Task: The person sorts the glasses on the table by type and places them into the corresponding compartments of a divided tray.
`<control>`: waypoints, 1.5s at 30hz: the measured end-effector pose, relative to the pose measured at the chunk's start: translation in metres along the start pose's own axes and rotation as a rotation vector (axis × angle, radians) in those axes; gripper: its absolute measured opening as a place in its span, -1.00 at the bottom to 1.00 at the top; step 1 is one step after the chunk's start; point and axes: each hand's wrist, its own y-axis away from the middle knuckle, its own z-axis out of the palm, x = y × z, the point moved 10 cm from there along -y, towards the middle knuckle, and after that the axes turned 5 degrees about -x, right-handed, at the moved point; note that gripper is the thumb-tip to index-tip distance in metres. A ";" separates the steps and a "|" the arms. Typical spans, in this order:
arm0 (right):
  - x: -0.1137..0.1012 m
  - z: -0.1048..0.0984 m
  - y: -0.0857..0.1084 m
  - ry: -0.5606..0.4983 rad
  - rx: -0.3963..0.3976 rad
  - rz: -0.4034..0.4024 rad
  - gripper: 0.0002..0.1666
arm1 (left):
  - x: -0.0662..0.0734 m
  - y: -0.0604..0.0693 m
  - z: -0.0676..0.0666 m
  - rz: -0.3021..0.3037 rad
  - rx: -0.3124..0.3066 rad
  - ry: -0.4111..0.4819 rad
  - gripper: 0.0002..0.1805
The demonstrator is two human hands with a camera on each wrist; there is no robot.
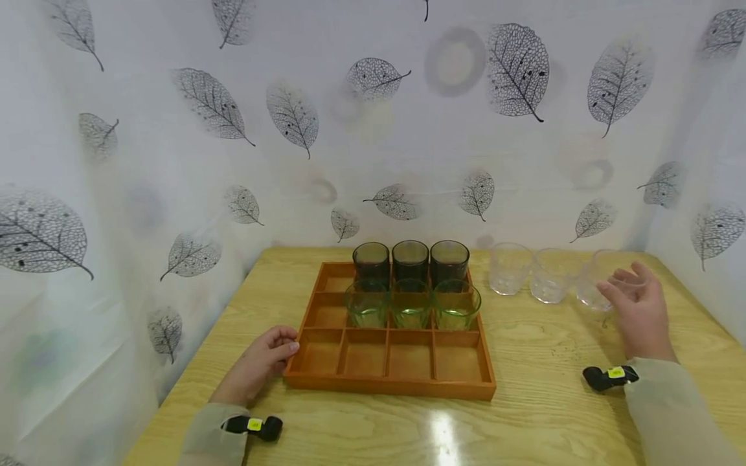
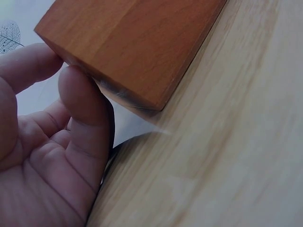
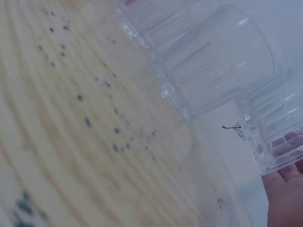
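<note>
My left hand [image 1: 259, 362] rests at the left side of a brown wooden tray [image 1: 390, 386] with square compartments. In the left wrist view, the thumb [image 2: 85, 99] and index finger touch the tray's side near its corner. At the right, my right hand [image 1: 641, 314] holds the rightmost clear glass [image 1: 591, 294], its thumb in front and its fingers around the right side. Through that clear glass [image 3: 279, 123], the fingers show in the right wrist view. Two more clear glasses, one in the middle [image 1: 548, 278] and one at the left [image 1: 508, 272], stand beside it.
Dark grey glasses, among them a middle one [image 1: 410, 259], fill part of the tray's back row. Green glasses, among them a right one [image 1: 456, 307], stand in the row before them. A leaf-printed curtain [image 1: 373, 149] hangs behind the wooden table [image 1: 361, 427].
</note>
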 end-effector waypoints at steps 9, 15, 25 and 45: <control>-0.030 -0.011 0.007 -0.046 0.040 -0.051 -0.07 | 0.000 0.000 0.001 0.000 -0.001 0.000 -0.63; -0.051 -0.012 0.012 -0.115 0.040 -0.107 -0.09 | 0.001 0.001 0.000 -0.003 0.011 -0.003 -0.62; -0.094 0.006 0.019 -0.294 -0.050 -0.202 -0.10 | 0.002 0.000 -0.001 -0.007 0.011 -0.001 -0.62; -0.175 0.083 0.059 -0.302 -0.381 -0.349 -0.06 | 0.000 0.000 -0.002 -0.001 0.021 -0.008 -0.62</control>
